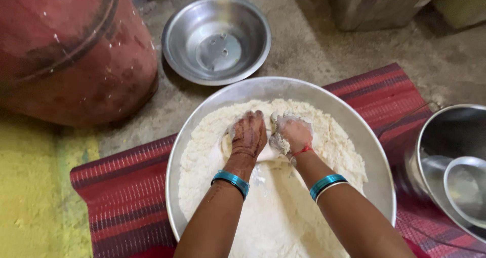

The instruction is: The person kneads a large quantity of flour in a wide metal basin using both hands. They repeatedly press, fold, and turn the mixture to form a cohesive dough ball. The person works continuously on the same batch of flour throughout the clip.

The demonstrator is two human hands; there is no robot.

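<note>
Left hand (248, 136) lies knuckles-up on a pale lump of wet dough (263, 151), fingers curled down into it, pressing rather than gripping. Right hand (292, 135) is balled into a loose fist beside it, caked in flour, pushing into the same lump; the two hands are just about touching. Both wrists wear teal bangles (231, 179), and the right one also has a red thread.

Head view: the dough sits mid-basin in a wide round steel basin (374, 187), ringed by a heap of dry white flour (212, 136) that climbs close to the far rim.

Risks, as a judgement: a hard push toward the far rim could tip dry flour over onto the floor, since the heap stands high there. Sticky dough clinging to the fingers could drag the lump off centre. The basin rests on a red striped woven mat (126, 192), which could slip under heavy pressing.

Around: an empty small steel bowl (216, 39) stands on the concrete floor (314, 50) just beyond the basin's far rim. A big red clay pot (71, 50) stands at far left. A steel pot with a ladle-like cup inside (455, 156) sits right of the basin, near the right elbow, and could get knocked.
</note>
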